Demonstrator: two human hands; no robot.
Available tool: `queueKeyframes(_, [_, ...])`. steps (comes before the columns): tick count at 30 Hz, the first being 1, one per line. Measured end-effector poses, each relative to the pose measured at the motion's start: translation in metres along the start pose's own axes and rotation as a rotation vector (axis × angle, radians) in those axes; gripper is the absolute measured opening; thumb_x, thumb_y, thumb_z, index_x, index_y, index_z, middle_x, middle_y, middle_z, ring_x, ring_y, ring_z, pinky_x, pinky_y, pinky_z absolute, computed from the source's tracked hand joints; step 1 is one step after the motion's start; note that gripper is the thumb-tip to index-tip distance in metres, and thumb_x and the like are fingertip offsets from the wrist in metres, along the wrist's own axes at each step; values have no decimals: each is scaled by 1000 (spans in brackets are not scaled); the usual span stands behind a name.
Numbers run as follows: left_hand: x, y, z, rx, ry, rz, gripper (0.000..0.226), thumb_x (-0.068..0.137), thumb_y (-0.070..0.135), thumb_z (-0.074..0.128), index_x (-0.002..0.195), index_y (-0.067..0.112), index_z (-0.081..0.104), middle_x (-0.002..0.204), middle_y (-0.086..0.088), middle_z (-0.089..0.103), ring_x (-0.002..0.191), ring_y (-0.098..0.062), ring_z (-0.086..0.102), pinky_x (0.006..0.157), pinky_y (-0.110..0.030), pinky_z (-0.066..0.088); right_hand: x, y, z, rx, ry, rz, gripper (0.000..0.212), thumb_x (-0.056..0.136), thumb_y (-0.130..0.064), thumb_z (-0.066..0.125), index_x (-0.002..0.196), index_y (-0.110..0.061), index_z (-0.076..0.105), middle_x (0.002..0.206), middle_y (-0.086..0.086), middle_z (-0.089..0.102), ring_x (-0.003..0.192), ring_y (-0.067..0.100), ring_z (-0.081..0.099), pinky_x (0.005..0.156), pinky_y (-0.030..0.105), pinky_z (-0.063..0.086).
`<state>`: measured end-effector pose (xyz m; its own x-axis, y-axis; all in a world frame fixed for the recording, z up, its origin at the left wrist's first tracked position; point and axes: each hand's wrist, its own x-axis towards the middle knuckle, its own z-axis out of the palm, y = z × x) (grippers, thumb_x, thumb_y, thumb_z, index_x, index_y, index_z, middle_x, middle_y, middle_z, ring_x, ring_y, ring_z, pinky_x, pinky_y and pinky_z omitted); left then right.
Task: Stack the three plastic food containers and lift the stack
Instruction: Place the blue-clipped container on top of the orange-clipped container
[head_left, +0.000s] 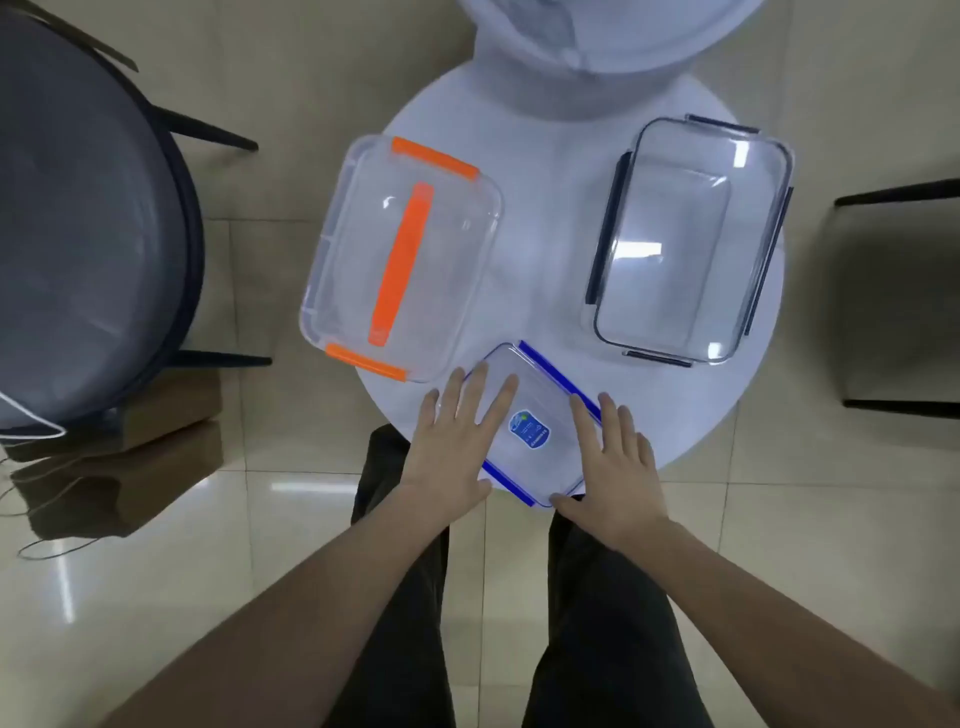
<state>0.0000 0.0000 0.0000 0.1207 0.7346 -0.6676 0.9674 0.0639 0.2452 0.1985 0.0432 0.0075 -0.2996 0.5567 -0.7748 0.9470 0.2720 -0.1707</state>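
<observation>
Three clear lidded containers lie on a small round white table (561, 171). The largest, with orange clips and an orange handle (402, 257), is at the left. A dark-clipped container (685, 239) is at the right. The smallest, with blue clips and a blue label (535, 410), sits at the near edge. My left hand (452, 441) lies flat on its left side, fingers spread. My right hand (613, 462) rests against its right side, thumb at the near corner. Neither hand has closed around it.
A round grey chair (78, 218) stands to the left, with brown paper bags (130, 467) and a cable on the tiled floor. Dark chair legs (898, 197) stand at the right. A white rounded object (597, 47) is at the table's far side.
</observation>
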Motion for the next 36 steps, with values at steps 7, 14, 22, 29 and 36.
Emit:
queueKeyframes(7, [19,-1,16,58,-28,4,129,78,47,82,150,28,-22,170,-15,0,156,-44,4,124,-55,25,18,11,12,35,-9,-37,120,74,-47,80,157,-25,-3,166,9,1,150,28,15,113,41,36])
queueKeyframes(14, [36,3,32,125,-9,-27,129,77,57,79,154,27,-21,160,-19,-20,153,-53,4,120,-61,25,34,15,14,149,-48,-59,130,69,-37,87,155,-33,-10,154,5,16,136,24,31,97,39,52])
queueKeyframes(22, [44,-1,44,253,9,-46,128,81,40,79,153,28,-26,158,-19,-17,139,-47,37,99,-48,50,50,14,13,178,-166,-11,140,67,-34,90,149,-45,-23,137,7,30,123,22,42,92,41,55])
queueKeyframes(29, [45,0,40,283,-40,-36,133,88,28,74,142,28,-48,154,-22,-36,136,-45,37,96,-44,51,53,13,9,161,-199,3,140,67,-34,90,150,-44,-23,135,10,30,121,22,44,91,41,57])
queueKeyframes(36, [45,-5,43,234,-4,-21,135,84,34,78,145,31,-42,158,-20,-31,135,-43,40,97,-44,51,51,13,9,185,-190,0,141,67,-32,90,150,-45,-23,135,8,30,121,21,43,91,40,56])
